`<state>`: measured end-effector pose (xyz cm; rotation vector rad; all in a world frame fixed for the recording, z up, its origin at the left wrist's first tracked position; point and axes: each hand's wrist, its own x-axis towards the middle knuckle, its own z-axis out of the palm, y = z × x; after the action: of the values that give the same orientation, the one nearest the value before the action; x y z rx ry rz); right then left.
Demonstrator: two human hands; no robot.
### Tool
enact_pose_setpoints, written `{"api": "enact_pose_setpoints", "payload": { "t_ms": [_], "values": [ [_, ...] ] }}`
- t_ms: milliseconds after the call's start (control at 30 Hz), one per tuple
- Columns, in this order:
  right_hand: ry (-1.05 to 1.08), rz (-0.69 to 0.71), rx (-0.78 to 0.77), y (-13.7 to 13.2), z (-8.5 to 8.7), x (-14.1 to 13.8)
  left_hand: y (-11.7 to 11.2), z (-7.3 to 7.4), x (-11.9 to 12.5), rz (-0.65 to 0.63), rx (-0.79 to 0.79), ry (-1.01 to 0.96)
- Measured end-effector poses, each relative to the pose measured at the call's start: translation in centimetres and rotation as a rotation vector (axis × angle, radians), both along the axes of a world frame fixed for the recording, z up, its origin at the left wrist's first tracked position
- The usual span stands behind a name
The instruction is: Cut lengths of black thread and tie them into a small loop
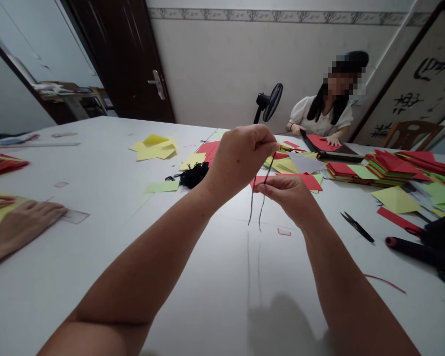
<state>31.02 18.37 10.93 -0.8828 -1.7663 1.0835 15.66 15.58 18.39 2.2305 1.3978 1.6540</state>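
Raised over the white table, my left hand [241, 153] pinches the upper end of a thin black yarn [270, 167]. Lower and to its right, my right hand [291, 193] is closed on the same yarn, thumb against fingers. Two loose ends dangle below my right hand, apart from the tabletop. A tangled bundle of black yarn [193, 175] lies on the table to the left of my left hand, beside a pale green paper slip [162, 187]. Red paper [307, 182] lies behind my right hand.
Black scissors [357, 226] and a dark tool with a round handle [411, 249] lie at right. Stacks of coloured paper [378, 165] stand behind them. A co-worker [330, 109] uses a paper cutter [337, 155]; another person's hand [33, 217] rests at left near a clear ruler [76, 216].
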Motion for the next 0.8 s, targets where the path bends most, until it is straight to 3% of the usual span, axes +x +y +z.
{"api": "enact_pose_setpoints", "payload": {
  "t_ms": [300, 800],
  "values": [
    [-0.096, -0.010, -0.094, 0.5, -1.0, -0.7, 1.0, 1.7, -0.6, 0.019, 0.047, 0.054],
    [-0.300, 0.052, -0.220, 1.0, -3.3, -1.3, 0.3, 2.9, -0.9, 0.132, 0.057, 0.050]
  ]
}}
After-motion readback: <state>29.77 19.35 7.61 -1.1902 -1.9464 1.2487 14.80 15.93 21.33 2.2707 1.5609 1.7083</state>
